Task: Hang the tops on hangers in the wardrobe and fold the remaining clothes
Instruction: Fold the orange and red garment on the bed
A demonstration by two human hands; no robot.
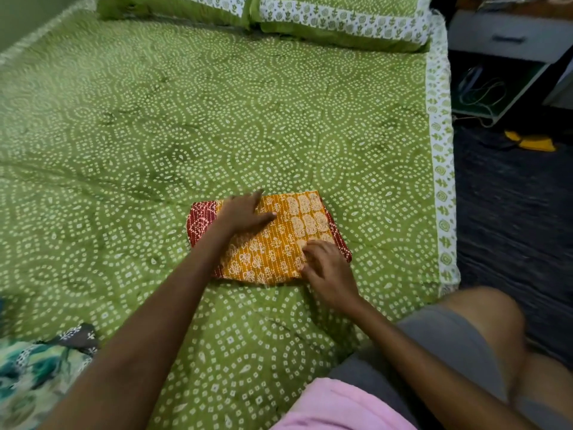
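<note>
item: folded orange printed garment [273, 240], with dark red patterned edges showing at its left and right sides. location: on the green dotted bedspread [155, 135], right of centre and nearer the near edge than the pillows.

left hand [245, 212]: lies flat on the far-left part of the bundle, fingers straight, pressing the cloth down and gripping nothing.

right hand [325, 268]: on the near-right corner, fingers curled onto the fabric; judged to be pinching or tucking the edge, though the fingertips are partly hidden.

other pieces: a teal and grey printed cloth heap [40, 364] at the near left edge of the bed, well apart from the bundle; a pink cloth [338, 408] at the near edge, beside the person's lap. two pillows [338, 17] at the far end. a yellow item [531, 141] on the dark floor to the right.

risks, as judgement: the layers may spring open once the pressing palm lifts, since the fold looks thick; the soft bedspread could wrinkle beneath and skew the stack; dragging the bundle could pull out the red underlayer.

writing, brands, labels: none legible; only printed motifs on the fabrics.
</note>
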